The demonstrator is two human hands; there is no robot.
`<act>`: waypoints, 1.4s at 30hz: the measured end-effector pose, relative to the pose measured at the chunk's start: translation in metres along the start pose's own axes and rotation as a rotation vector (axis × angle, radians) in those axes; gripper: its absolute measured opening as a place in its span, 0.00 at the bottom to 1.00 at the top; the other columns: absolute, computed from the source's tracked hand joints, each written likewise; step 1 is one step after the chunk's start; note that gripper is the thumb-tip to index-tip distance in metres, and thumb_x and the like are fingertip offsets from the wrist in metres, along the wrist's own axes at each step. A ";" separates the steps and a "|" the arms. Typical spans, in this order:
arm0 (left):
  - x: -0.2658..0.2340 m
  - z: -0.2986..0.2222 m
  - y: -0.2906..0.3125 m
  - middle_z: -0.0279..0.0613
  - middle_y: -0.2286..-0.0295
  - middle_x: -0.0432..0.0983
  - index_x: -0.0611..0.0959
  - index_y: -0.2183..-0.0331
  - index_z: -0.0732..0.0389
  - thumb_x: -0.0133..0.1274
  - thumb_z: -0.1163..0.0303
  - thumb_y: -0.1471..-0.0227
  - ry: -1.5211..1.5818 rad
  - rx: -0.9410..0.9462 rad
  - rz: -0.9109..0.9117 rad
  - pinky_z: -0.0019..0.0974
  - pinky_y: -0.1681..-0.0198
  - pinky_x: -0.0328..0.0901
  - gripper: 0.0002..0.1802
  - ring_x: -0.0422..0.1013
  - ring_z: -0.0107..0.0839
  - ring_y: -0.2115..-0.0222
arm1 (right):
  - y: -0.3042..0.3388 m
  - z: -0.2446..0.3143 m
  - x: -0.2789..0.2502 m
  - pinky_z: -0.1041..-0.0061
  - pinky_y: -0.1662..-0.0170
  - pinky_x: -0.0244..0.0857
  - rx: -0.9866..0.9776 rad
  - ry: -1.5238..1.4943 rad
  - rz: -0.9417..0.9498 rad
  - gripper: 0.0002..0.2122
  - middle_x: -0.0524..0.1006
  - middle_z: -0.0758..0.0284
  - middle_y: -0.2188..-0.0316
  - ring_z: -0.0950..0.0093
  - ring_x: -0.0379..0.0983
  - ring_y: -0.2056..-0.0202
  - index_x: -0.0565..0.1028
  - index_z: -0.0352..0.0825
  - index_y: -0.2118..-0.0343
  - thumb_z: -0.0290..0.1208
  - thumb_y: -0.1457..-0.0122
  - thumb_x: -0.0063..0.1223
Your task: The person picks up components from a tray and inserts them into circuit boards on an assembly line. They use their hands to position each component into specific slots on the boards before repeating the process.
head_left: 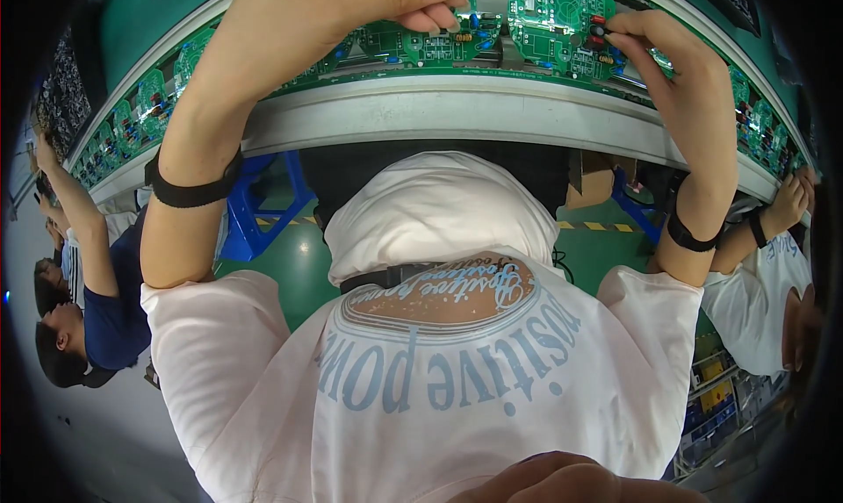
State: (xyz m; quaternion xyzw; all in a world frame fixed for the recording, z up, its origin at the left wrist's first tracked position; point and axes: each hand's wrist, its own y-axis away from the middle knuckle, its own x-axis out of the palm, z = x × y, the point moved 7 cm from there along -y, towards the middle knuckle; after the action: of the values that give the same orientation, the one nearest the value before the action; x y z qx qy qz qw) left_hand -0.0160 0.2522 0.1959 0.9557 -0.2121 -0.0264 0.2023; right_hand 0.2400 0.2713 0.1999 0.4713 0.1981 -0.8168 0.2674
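Note:
Green circuit boards [558,20] with blue, red and black parts lie in a row on the line in front of me. My left hand [378,1] is over the board left of centre, fingers closed in a pinch. A dark bit shows at its fingertips, too small to name. At the board right of centre, my right hand [672,51] has thumb and forefinger pinched around a small black component [600,31]. That component is at the board's surface, next to a red part [598,19]; I cannot tell whether it is seated.
A pale metal rail [457,108] runs along the near edge of the line. Black bands [198,187] circle both my forearms. People work along the line to my left [110,266] and right [760,283]. Under the line stand a blue support [263,206] and a cardboard box [590,183].

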 end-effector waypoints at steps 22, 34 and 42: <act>0.034 -0.048 -0.010 0.44 0.69 0.80 0.86 0.68 0.63 0.64 0.78 0.53 -1.038 0.718 0.048 0.42 0.61 0.71 0.07 0.75 0.45 0.65 | 0.004 0.038 -0.015 0.77 0.56 0.72 -0.088 -0.047 -0.193 0.08 0.83 0.63 0.62 0.70 0.79 0.62 0.80 0.28 0.59 0.18 0.41 0.61; 0.031 -0.045 -0.021 0.43 0.69 0.83 0.86 0.69 0.63 0.64 0.76 0.53 -1.028 0.659 0.101 0.42 0.57 0.71 0.06 0.76 0.44 0.64 | -0.017 0.072 -0.014 0.68 0.64 0.70 -0.085 -0.018 -0.187 0.07 0.79 0.59 0.69 0.61 0.77 0.66 0.79 0.30 0.66 0.15 0.48 0.62; 0.035 -0.042 -0.024 0.43 0.70 0.82 0.86 0.69 0.62 0.63 0.74 0.51 -1.082 0.674 0.135 0.43 0.58 0.72 0.05 0.77 0.44 0.65 | -0.012 0.051 -0.004 0.72 0.63 0.70 0.000 -0.036 -0.152 0.07 0.80 0.61 0.67 0.64 0.78 0.67 0.80 0.30 0.65 0.16 0.46 0.62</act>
State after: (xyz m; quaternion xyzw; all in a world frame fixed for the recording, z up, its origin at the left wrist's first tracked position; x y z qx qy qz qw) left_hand 0.0314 0.2737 0.2260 0.8030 -0.3406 -0.4239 -0.2439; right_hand 0.2004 0.2525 0.2291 0.4400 0.2285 -0.8431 0.2082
